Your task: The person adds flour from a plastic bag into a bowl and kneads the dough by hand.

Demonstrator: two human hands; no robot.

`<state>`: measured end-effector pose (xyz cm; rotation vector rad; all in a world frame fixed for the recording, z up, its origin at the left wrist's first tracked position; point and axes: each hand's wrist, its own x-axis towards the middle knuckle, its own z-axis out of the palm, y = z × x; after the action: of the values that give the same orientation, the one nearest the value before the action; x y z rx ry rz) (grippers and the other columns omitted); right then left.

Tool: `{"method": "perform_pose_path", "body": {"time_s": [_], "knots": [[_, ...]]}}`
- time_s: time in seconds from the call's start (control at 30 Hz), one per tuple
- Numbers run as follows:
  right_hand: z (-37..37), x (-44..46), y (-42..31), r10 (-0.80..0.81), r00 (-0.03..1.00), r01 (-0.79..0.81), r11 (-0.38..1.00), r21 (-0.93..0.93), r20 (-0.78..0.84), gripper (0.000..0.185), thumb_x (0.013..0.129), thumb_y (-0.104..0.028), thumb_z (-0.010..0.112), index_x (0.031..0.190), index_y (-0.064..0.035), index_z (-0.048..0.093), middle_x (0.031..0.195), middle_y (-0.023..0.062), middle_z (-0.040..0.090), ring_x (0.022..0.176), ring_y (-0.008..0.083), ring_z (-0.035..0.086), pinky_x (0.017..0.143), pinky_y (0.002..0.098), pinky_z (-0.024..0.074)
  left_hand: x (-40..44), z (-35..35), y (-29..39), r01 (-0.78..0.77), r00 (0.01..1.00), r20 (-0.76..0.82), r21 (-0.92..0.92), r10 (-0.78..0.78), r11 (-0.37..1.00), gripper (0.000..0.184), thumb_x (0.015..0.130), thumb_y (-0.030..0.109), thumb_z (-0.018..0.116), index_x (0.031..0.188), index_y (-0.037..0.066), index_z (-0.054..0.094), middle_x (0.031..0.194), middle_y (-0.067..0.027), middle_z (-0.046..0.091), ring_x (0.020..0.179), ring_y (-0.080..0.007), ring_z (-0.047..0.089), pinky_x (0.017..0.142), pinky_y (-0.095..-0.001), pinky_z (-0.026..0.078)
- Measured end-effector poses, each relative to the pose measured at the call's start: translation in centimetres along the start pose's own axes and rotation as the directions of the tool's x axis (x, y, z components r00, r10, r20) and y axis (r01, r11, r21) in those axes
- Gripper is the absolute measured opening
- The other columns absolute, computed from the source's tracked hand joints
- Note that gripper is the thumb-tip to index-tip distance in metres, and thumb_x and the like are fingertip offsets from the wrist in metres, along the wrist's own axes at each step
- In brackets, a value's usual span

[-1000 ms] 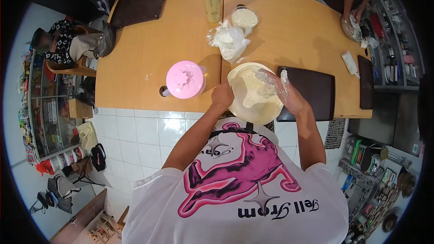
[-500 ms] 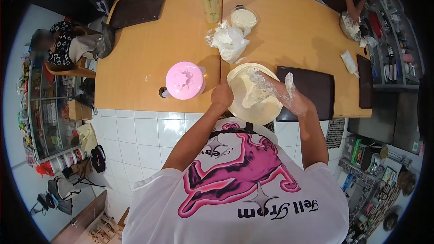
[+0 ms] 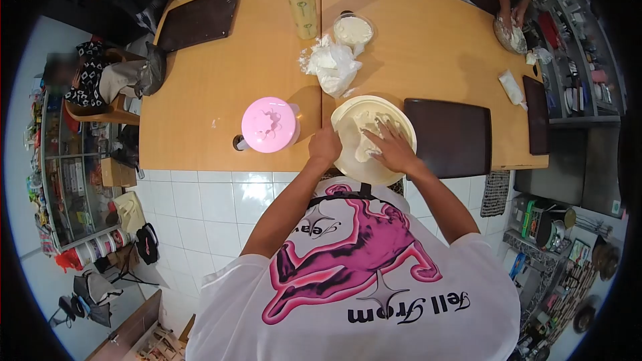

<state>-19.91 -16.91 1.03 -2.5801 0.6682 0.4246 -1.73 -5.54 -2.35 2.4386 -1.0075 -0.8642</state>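
Observation:
A cream-coloured bowl (image 3: 348,163) sits at the table's front edge with pale floury dough (image 3: 366,148) inside. My left hand (image 3: 324,144) is closed on the bowl's left rim. Inside the bowl, my right hand (image 3: 394,147) lies palm down on the dough with its fingers spread. To the left of my left hand stands a pink lidded container (image 3: 269,125). Behind the bowl are a plastic bag of white flour (image 3: 334,67) and a small clear tub of white powder (image 3: 352,29).
A dark tray (image 3: 448,137) lies right of the bowl, another (image 3: 200,20) at the back left. A tall patterned roll (image 3: 300,0) stands at the back. At the far right, a person's hands work in a metal bowl (image 3: 511,35). Another person sits at the left.
My right hand has turned from its raised, dough-coated pose to palm down on the dough. My left hand stays on the rim. The view has shifted slightly.

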Motion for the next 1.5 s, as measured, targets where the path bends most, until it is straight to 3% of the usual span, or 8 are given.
{"method": "perform_pose_path", "body": {"time_s": [0.3,0.43,0.53,0.7,0.93,1.13,1.37,1.5], "knots": [[0.6,2.8,-3.1,0.105,0.994,-0.107,0.992,0.074,0.030,0.083,0.085,-0.033,0.066,0.151,-0.0154,0.019,0.154,0.0223,0.017,0.145,0.0375,0.010,0.116,0.0505,0.0124,-0.5,-0.6,0.7,-0.011,1.000,-0.027,-0.045,0.010,0.999,0.039,0.086,0.015,0.060,0.117,-0.001,0.042,0.091,-0.0299,0.063,0.085,-0.0465,0.063,0.075,-0.0534,0.049],[1.8,3.4,-0.2,0.090,0.951,0.246,0.353,0.903,-0.295,0.083,0.083,-0.017,0.066,0.150,-0.0034,0.019,0.155,0.0242,0.015,0.145,0.0345,0.011,0.116,0.0391,0.0184,-0.5,-0.7,0.7,-0.004,1.000,-0.027,0.009,0.005,1.000,0.039,0.086,0.015,0.057,0.119,-0.001,0.043,0.094,-0.0280,0.065,0.088,-0.0459,0.064,0.076,-0.0534,0.050],[-1.8,2.3,1.1,-0.096,0.921,0.283,0.829,0.481,-0.377,0.076,0.083,-0.018,0.066,0.148,-0.0056,0.027,0.152,0.0234,0.023,0.144,0.0354,0.018,0.114,0.0403,0.0232,-0.1,-0.2,0.1,-0.039,0.998,-0.038,0.017,0.040,0.999,0.039,0.084,0.014,0.058,0.118,-0.001,0.044,0.094,-0.0280,0.065,0.089,-0.0451,0.064,0.077,-0.0527,0.051],[0.8,3.0,0.4,0.014,0.994,0.005,0.986,0.165,-0.112,0.071,0.078,-0.029,0.074,0.139,-0.0118,0.043,0.139,0.0187,0.046,0.132,0.0355,0.039,0.105,0.0501,0.0339,-0.3,-0.6,0.6,0.004,1.000,-0.013,-0.033,-0.004,0.999,0.041,0.083,0.013,0.058,0.119,0.000,0.045,0.097,-0.0283,0.065,0.091,-0.0449,0.064,0.080,-0.0523,0.050],[2.9,2.0,-0.7,-0.037,0.948,0.115,0.967,0.229,-0.318,0.064,0.069,-0.017,0.078,0.127,-0.0107,0.052,0.119,0.0118,0.057,0.115,0.0325,0.050,0.097,0.0464,0.0382,-0.1,-0.1,-0.2,-0.045,0.998,-0.043,-0.039,0.043,0.998,0.042,0.085,0.015,0.058,0.122,0.001,0.043,0.097,-0.0288,0.064,0.090,-0.0459,0.063,0.079,-0.0527,0.050],[-0.9,-0.1,1.1,-0.192,0.877,0.162,0.981,-0.104,-0.440,0.057,0.065,-0.004,0.072,0.120,-0.0089,0.056,0.110,0.0106,0.058,0.107,0.0319,0.052,0.091,0.0456,0.0407,-0.4,-0.7,0.5,0.004,1.000,-0.014,-0.042,-0.004,0.999,0.042,0.087,0.017,0.057,0.123,0.002,0.042,0.097,-0.0291,0.064,0.090,-0.0461,0.063,0.079,-0.0538,0.049],[-1.9,-2.2,1.7,-0.246,0.966,0.254,0.961,0.112,-0.081,0.065,0.064,-0.013,0.079,0.126,-0.0122,0.057,0.134,0.0159,0.050,0.128,0.0342,0.041,0.103,0.0451,0.0355,-0.4,0.0,-0.1,-0.034,0.996,-0.087,-0.069,0.028,0.997,0.038,0.087,0.019,0.058,0.119,0.002,0.048,0.095,-0.0265,0.066,0.089,-0.0444,0.064,0.078,-0.0525,0.049],[1.6,-1.3,3.6,-0.094,0.916,0.149,0.982,0.113,-0.390,0.075,0.067,-0.017,0.078,0.136,-0.0161,0.047,0.145,0.0207,0.034,0.134,0.0393,0.033,0.108,0.0458,0.0317,-1.0,-0.2,-0.4,-0.126,0.984,-0.163,-0.327,0.075,0.937,0.037,0.085,0.018,0.061,0.118,0.001,0.053,0.103,-0.0257,0.065,0.094,-0.0406,0.064,0.082,-0.0474,0.050]]}}
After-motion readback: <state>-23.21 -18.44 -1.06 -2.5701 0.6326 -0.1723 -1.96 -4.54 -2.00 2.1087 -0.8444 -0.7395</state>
